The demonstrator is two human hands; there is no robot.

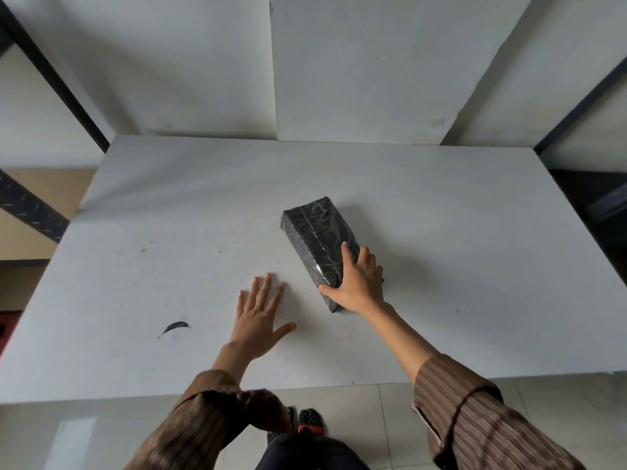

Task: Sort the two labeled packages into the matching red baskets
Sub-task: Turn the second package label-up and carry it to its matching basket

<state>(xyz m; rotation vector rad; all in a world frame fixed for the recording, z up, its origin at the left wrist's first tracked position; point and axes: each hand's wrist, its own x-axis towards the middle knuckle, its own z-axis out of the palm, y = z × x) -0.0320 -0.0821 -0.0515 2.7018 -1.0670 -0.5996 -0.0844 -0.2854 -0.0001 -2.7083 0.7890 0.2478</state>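
Observation:
A long black package (315,232) wrapped in shiny tape lies on the white table (169,215), right of centre, angled away from me. My right hand (358,283) grips its near end, thumb on the left side and fingers over the top. My left hand (259,317) rests flat on the table with fingers spread, a little left of the package and not touching it. No label shows on the package. No red basket and no second package is in view.
A black smear (176,328) marks the table near my left hand. White wall panels (339,62) stand behind the table. Dark metal shelf posts (51,72) rise at both sides. My feet (302,422) stand on the tiled floor below the front edge.

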